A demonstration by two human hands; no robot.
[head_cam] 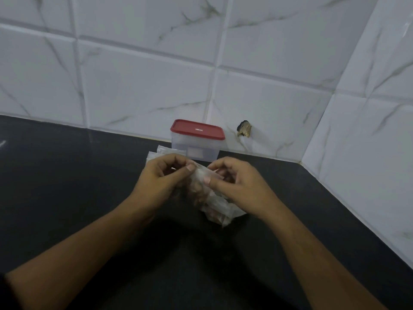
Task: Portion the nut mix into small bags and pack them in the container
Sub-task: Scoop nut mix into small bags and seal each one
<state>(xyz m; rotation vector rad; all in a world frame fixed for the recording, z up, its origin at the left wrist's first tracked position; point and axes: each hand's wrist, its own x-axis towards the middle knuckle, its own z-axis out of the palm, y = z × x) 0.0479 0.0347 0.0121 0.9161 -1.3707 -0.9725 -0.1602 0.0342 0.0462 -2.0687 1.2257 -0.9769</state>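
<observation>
A clear plastic bag of brown nut mix (202,193) is held just above the black counter (67,186). My left hand (164,179) pinches its top edge on the left side. My right hand (233,183) pinches the same edge on the right side. The bag's lower end (220,214) rests on the counter. Behind my hands stands a clear container (196,147) with a red lid (197,129) on it. Small clear bags (162,152) lie flat beside the container, partly hidden by my left hand.
White marble-look tiled walls meet in a corner at the back right. A chipped hole (244,129) shows in the wall right of the container. The counter's edge runs along both walls.
</observation>
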